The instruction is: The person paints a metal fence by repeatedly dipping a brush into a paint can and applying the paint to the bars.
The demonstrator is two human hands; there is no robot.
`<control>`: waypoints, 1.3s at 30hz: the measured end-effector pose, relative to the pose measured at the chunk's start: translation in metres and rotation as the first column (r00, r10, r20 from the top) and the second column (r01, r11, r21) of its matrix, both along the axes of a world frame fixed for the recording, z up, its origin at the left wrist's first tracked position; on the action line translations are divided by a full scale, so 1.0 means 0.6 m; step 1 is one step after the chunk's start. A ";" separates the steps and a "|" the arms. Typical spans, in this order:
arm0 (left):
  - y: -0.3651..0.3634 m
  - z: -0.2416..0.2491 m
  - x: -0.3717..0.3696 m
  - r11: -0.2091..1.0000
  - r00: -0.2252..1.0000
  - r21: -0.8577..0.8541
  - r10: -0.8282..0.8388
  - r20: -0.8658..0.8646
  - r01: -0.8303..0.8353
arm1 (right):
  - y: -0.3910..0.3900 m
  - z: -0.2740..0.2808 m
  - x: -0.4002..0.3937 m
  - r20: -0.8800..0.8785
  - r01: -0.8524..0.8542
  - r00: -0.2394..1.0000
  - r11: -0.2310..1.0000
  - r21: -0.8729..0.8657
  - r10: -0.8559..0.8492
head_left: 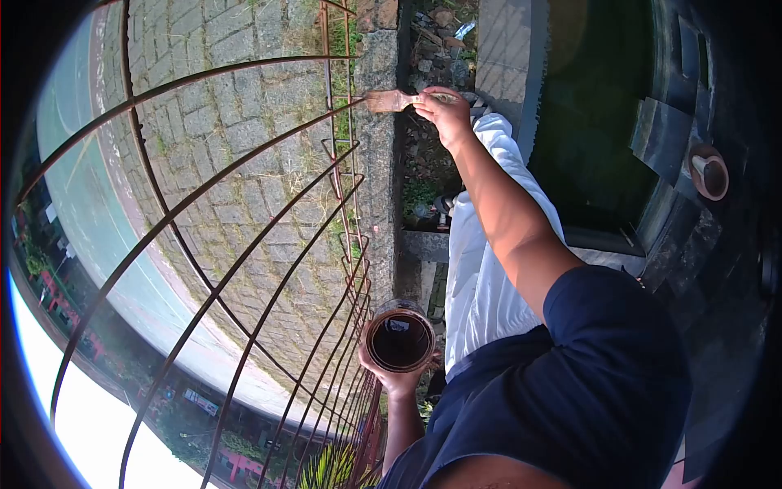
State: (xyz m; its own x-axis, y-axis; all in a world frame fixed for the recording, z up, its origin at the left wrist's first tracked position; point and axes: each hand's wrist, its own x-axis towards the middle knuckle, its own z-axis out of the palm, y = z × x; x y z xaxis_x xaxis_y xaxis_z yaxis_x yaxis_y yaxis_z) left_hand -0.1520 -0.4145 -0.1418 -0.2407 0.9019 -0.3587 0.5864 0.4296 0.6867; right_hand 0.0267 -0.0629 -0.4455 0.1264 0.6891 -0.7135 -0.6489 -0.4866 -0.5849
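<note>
My right hand reaches out at the top of the head view, its fingers closed round the handle of a flat paintbrush. The brush's bristle end lies at a thin brown metal bar of the fence, above the stone ledge. Lower down, my left hand wraps round a round, open container of dark, glossy liquid, which I see from above. It is held close beside the fence bars. The far side of the left hand's grip is partly hidden by the container.
The curved bars enclose the left side, with grassy paving beyond. A narrow stone ledge runs along the fence's foot. Rubble lies in the gap beside it. A dark green surface and a round pot are at the right.
</note>
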 end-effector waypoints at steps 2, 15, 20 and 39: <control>0.012 -0.007 0.006 1.000 1.000 0.027 0.014 0.009 -0.014 | 0.001 -0.031 0.013 -0.056 0.062 0.997 0.998 0.009 -0.061; 0.026 -0.007 -0.002 0.999 0.996 -0.020 -0.041 -0.076 0.039 | 0.026 -0.058 0.015 -0.127 -0.047 0.991 0.999 0.017 0.048; 0.006 -0.014 0.003 0.999 0.999 -0.043 -0.012 -0.031 0.010 | 0.051 -0.087 0.002 -0.133 -0.065 0.989 0.998 -0.024 0.061; 0.031 -0.024 0.055 0.996 0.998 0.081 0.045 -0.033 -0.042 | 0.132 0.043 -0.024 0.903 -0.884 0.411 0.301 0.359 0.130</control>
State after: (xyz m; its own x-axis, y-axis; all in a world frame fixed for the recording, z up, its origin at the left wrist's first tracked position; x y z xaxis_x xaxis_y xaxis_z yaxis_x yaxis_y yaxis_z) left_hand -0.1193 -0.3956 -0.1561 -0.2910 0.9158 -0.2768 0.5923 0.3996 0.6996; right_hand 0.0120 0.0160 -0.4199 -0.3962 0.8980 0.1914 0.2952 0.3220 -0.8996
